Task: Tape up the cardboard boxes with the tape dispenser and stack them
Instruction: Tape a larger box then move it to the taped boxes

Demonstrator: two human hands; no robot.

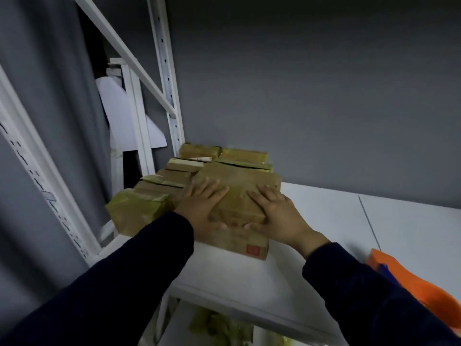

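A taped cardboard box lies on top of another box with a red mark, on a white shelf. My left hand lies on the top box's left side, fingers spread over the lid and thumb on its front face. On the right side my right hand does the same, thumb on the front face. More taped boxes stand in rows to the left and behind. No tape dispenser shows.
White rack uprights and a diagonal brace rise at the left. The grey wall is right behind the boxes. An orange object lies at the shelf's right front edge. More boxes sit on the shelf below.
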